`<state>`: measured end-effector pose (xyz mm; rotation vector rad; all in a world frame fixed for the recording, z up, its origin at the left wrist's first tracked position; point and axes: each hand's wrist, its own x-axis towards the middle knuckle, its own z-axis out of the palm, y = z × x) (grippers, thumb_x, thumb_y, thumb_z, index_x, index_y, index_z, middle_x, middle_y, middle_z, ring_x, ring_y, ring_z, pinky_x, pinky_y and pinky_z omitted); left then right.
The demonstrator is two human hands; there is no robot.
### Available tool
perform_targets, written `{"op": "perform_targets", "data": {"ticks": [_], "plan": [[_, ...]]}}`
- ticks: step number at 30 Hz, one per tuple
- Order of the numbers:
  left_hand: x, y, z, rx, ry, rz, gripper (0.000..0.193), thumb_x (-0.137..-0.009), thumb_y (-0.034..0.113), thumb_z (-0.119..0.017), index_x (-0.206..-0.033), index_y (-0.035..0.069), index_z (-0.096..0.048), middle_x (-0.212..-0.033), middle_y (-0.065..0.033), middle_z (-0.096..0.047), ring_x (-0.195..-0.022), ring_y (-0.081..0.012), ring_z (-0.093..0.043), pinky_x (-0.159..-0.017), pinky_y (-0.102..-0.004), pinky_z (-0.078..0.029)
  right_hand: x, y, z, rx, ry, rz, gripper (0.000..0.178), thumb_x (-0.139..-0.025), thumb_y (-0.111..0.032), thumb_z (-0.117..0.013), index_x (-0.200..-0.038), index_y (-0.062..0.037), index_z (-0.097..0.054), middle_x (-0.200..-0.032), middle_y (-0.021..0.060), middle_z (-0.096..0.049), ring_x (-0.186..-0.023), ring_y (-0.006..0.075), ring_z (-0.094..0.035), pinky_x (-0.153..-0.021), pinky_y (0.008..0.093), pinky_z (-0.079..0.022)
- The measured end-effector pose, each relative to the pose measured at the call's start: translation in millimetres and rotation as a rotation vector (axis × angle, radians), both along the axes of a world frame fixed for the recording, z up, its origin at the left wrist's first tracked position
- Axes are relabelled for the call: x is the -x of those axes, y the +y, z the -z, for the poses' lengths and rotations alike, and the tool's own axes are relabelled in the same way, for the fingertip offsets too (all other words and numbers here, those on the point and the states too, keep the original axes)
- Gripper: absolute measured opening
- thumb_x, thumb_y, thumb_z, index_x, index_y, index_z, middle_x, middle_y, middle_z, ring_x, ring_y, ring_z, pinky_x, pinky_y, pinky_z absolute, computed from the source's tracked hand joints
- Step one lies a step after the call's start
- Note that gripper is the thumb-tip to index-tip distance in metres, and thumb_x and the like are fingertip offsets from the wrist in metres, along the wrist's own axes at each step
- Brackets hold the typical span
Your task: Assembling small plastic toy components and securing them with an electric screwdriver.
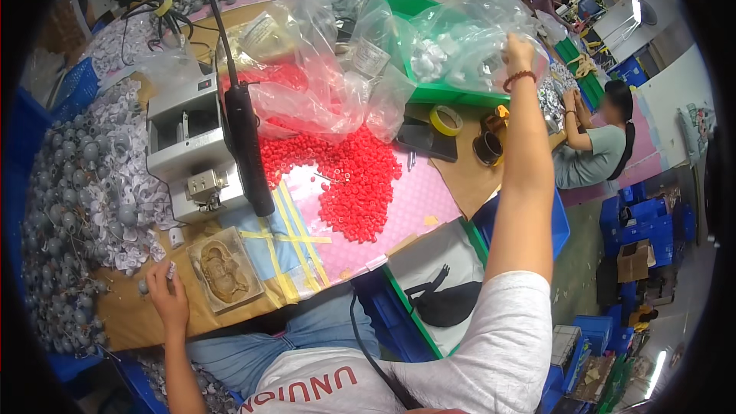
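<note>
My left hand is at the near left of the table, its fingertips pinching a small grey-white part. Beside it lies a square block with a brown moulded figure in it. A white cylindrical piece stands just beyond. My right arm reaches far forward, and my right hand is closed at the edge of a transparent plastic bag. That bag, with white pieces inside, rests in a green bin. Whatever else the right fingers hold is hidden.
A grey metal machine with a black handheld device in front stands left of a red parts heap. Grey bulb-shaped parts cover the far left. Yellow tape lies near the bin. A co-worker sits at right.
</note>
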<state>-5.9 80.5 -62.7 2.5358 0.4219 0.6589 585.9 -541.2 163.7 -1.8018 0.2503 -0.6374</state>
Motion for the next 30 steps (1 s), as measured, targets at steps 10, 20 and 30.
{"op": "perform_targets", "data": {"ticks": [10, 20, 30], "plan": [[-7.3, -2.9, 2.5, 0.026, -0.035, 0.038, 0.029, -0.089, -0.002, -0.059, -0.118, -0.001, -0.060, -0.116, -0.0182, -0.056, -0.109, -0.0349, -0.056, -0.096, -0.0390, -0.044, 43.1, -18.7, -11.6, -0.584, -0.065, -0.356, 0.063, -0.087, -0.011, -0.076, -0.129, 0.0162, -0.036, -0.115, 0.0236, -0.053, -0.097, 0.0381, -0.062, -0.084, 0.0451, -0.060], [-19.3, -5.0, -10.6, -0.123, -0.058, 0.062, 0.032, -0.083, -0.001, -0.064, -0.114, 0.004, -0.065, -0.109, -0.0157, -0.062, -0.103, -0.0356, -0.056, -0.093, -0.0430, -0.043, 178.1, 37.5, 87.2, 0.004, 0.003, -0.452, 0.042, -0.092, -0.014, -0.069, -0.124, 0.0075, -0.052, -0.109, 0.0113, -0.060, -0.100, 0.0202, -0.062, -0.082, 0.0337, -0.055], [-26.4, -74.3, -80.3, 0.194, -0.143, 0.424, 0.025, -0.080, -0.003, -0.069, -0.104, 0.003, -0.068, -0.104, -0.0115, -0.066, -0.102, -0.0309, -0.060, -0.092, -0.0374, -0.048, 314.8, 259.2, 152.2, 1.100, -0.236, -0.931, 0.012, -0.087, -0.007, -0.064, -0.098, -0.0053, -0.069, -0.092, 0.0129, -0.065, -0.090, 0.0324, -0.064, -0.075, 0.0424, -0.053]]}}
